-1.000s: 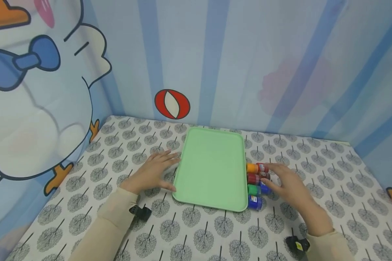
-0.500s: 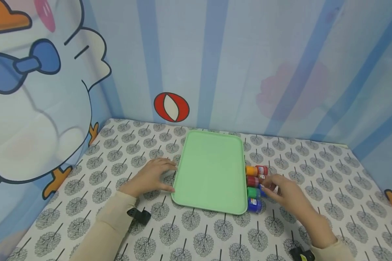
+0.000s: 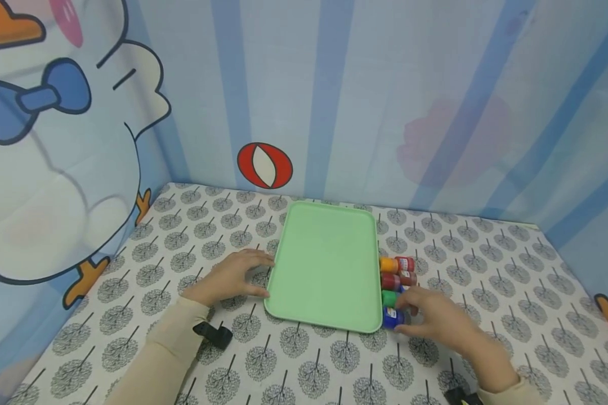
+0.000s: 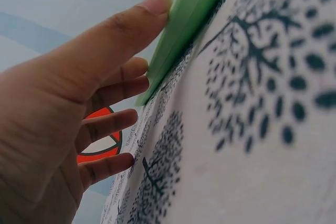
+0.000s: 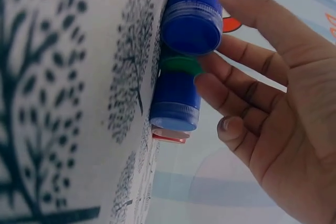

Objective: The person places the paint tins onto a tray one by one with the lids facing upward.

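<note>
A light green tray (image 3: 326, 264) lies on the patterned cloth. My left hand (image 3: 233, 277) is at its left edge, thumb tip right at the rim in the left wrist view, fingers spread and loosely bent. Along the tray's right edge lie several small paint jars in two rows. My right hand (image 3: 436, 318) is over the near jars, thumb and fingers spread either side of the nearest blue jar (image 5: 191, 19), fingertips close to it. A second blue jar (image 5: 176, 100) lies beside the curled fingers. A green jar (image 3: 389, 298) is partly hidden by the hand.
Farther along the tray's right edge lie an orange jar (image 3: 388, 265), a red jar (image 3: 405, 264), a dark red jar (image 3: 390, 281) and a brownish jar (image 3: 407, 278). A striped backdrop (image 3: 334, 101) with cartoon prints rises behind the table.
My right hand has moved toward me along the jars, from the far red one down to the nearest blue one. My left hand stays at the tray's left edge, its fingers slightly lower.
</note>
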`<act>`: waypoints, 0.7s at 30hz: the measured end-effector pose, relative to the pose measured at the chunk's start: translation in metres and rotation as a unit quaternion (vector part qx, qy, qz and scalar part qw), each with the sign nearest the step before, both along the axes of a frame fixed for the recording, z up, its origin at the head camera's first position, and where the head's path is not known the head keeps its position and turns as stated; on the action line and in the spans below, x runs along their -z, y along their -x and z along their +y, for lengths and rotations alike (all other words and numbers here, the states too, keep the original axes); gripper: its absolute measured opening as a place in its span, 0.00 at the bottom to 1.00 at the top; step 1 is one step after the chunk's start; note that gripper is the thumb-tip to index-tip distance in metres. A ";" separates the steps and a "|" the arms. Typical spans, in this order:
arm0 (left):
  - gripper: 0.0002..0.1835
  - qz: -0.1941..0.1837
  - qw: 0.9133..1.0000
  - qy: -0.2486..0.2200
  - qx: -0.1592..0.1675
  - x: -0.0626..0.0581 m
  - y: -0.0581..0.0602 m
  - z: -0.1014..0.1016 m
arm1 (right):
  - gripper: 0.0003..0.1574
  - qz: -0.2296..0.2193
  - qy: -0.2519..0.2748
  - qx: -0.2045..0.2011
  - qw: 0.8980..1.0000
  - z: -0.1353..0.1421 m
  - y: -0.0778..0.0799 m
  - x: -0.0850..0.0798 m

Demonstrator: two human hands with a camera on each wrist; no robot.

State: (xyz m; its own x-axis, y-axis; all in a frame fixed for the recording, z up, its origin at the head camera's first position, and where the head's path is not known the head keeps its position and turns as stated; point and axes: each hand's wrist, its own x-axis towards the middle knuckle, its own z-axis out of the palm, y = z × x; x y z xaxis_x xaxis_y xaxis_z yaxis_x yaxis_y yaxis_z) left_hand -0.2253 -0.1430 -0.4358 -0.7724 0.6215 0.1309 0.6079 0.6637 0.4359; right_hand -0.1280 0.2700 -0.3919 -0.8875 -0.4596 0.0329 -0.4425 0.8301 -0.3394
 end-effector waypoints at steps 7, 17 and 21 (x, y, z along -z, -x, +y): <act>0.36 -0.011 1.000 -0.001 -0.005 -0.003 -0.003 0.000 | 0.23 0.015 -0.070 0.028 0.997 -0.010 -0.004 0.000; 0.36 -0.001 1.000 -0.003 -0.004 0.000 -0.002 0.000 | 0.25 0.044 -0.131 0.028 0.990 -0.017 -0.009 -0.001; 0.36 -0.005 1.000 -0.003 -0.006 -0.001 -0.003 0.001 | 0.26 0.062 -0.143 0.019 0.988 -0.018 -0.010 -0.001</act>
State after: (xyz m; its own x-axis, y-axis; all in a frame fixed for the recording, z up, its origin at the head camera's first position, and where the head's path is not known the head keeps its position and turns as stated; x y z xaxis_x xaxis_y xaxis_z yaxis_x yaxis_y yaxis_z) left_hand -0.2227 -0.1421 -0.4344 -0.7813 0.6110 0.1275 0.5953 0.6681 0.4464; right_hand -0.1184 0.2522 -0.3910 -0.9015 -0.4325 0.0168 -0.4329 0.9008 -0.0337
